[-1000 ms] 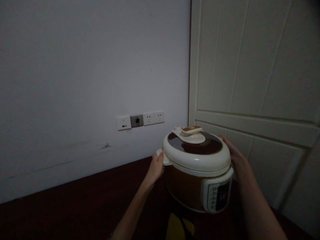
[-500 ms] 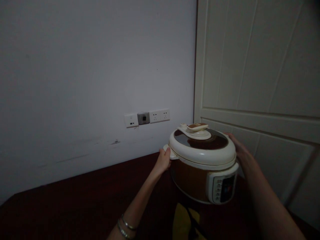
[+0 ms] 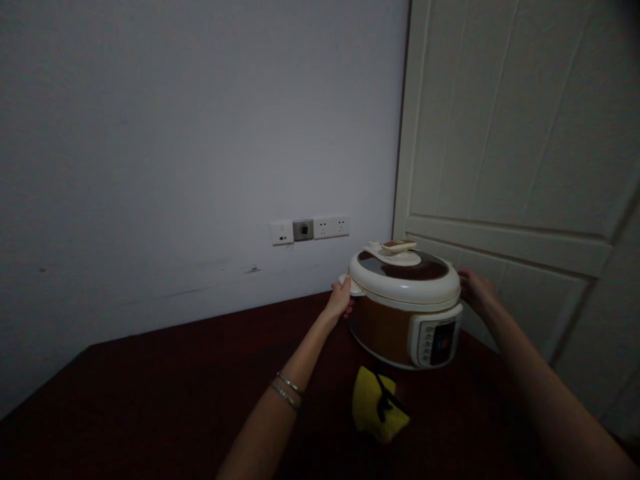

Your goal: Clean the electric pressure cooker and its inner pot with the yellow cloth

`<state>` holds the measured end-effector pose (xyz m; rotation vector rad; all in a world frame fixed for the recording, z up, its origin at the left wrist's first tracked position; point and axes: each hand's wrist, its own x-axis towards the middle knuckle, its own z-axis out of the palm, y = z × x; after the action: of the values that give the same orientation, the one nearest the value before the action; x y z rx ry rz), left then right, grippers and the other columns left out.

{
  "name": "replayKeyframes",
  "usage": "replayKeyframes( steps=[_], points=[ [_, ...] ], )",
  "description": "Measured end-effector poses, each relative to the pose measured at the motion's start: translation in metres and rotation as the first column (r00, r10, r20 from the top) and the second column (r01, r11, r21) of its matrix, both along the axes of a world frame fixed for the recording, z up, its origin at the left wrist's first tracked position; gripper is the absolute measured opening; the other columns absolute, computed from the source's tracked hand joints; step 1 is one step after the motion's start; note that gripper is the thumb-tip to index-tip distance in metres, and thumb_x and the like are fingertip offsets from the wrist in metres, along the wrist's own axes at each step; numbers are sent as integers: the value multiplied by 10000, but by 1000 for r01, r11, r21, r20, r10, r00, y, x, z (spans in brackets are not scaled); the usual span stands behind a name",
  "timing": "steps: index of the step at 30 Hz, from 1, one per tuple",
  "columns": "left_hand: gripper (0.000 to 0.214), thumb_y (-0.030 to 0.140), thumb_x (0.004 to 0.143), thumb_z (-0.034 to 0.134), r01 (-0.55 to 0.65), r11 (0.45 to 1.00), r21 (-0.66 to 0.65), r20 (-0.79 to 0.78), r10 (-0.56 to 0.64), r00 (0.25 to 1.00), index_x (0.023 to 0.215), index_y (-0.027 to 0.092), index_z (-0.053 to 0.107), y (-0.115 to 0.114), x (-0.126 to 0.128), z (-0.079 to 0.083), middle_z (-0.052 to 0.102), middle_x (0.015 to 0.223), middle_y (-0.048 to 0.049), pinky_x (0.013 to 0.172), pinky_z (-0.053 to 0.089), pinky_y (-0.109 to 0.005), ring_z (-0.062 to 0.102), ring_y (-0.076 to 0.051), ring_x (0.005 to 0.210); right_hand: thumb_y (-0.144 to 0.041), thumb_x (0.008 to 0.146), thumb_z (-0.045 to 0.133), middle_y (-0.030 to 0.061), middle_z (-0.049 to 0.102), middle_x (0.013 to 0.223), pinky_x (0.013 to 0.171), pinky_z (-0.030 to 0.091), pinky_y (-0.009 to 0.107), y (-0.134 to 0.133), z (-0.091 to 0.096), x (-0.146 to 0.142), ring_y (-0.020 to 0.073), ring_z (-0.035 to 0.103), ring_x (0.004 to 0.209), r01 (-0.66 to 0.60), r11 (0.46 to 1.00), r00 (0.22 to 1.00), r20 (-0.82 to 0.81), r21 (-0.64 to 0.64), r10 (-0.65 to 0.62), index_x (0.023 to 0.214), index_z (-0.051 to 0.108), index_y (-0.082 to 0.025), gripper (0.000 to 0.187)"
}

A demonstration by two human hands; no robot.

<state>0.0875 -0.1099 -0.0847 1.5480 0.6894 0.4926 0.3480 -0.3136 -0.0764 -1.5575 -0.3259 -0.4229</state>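
An electric pressure cooker (image 3: 387,327), brown with a white lid rim and a front control panel, stands upright on the dark red table (image 3: 200,387) near the corner. My left hand (image 3: 341,299) is closed on its white left side handle, thumb on top. At the right side of the cooker, my right hand (image 3: 475,291) has its fingers curled against the rim, where the other handle is hidden. The lid (image 3: 415,283) is on, with a brown-topped knob. In front of the cooker lies a yellow folded cloth (image 3: 373,403) with a black strap or cord.
Behind the table is a pale wall (image 3: 200,133) with a row of sockets (image 3: 331,227) and a grey switch plate (image 3: 303,230). A white panelled door (image 3: 505,167) rises close behind and to the right of the cooker.
The cooker has moved farther from me, toward the corner, and now rests lower on the table. Both hands moved with it. More of the yellow cloth shows, and the view has shifted.
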Motion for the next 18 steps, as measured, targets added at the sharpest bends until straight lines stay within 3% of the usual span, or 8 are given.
replayKeyframes(
  steps=[5, 10, 12, 14, 18],
  points=[
    [509, 601, 894, 124, -8, 994, -112, -51, 2, 999, 1015, 182, 386, 17, -41, -29, 458, 586, 53, 419, 330, -191, 370, -70, 383, -210, 750, 424, -46, 410, 463, 396, 241, 257, -27, 6, -40, 85, 320, 358, -80, 982, 995, -53, 172, 90, 929, 645, -110, 301],
    [462, 496, 942, 125, -216, 971, -102, -168, 198, 966, 1027, 157, 426, 50, -109, -71, 467, 617, 52, 434, 343, -185, 374, -55, 389, -262, 745, 495, -42, 422, 503, 407, 233, 236, -24, 35, -107, 81, 344, 410, -182, 956, 963, 240, 230, 125, 909, 670, -141, 269],
    [414, 461, 953, 238, -303, 951, -52, -213, 286, 934, 1066, 138, 471, 60, -138, -85, 545, 722, 6, 487, 415, -213, 479, -72, 485, -296, 765, 511, -32, 444, 511, 429, 275, 233, -13, 45, -142, 89, 379, 437, -268, 953, 911, 360, 144, 202, 896, 672, -138, 261],
    [341, 408, 921, 432, -370, 929, 5, -252, 359, 899, 1112, 139, 520, 65, -165, -96, 601, 930, -50, 628, 504, -292, 588, -124, 708, -329, 790, 496, -34, 451, 512, 445, 301, 227, 2, 48, -178, 95, 396, 448, -340, 940, 864, 405, 26, 301, 906, 665, -140, 278],
    [345, 339, 877, 544, -456, 881, 127, -301, 472, 829, 1169, 156, 535, 66, -215, -114, 568, 1157, -88, 809, 510, -409, 587, -201, 971, -338, 827, 435, -13, 527, 582, 520, 372, 238, 47, 20, -241, 125, 473, 529, -440, 836, 725, 420, -327, 546, 941, 650, -144, 312]
  ],
)
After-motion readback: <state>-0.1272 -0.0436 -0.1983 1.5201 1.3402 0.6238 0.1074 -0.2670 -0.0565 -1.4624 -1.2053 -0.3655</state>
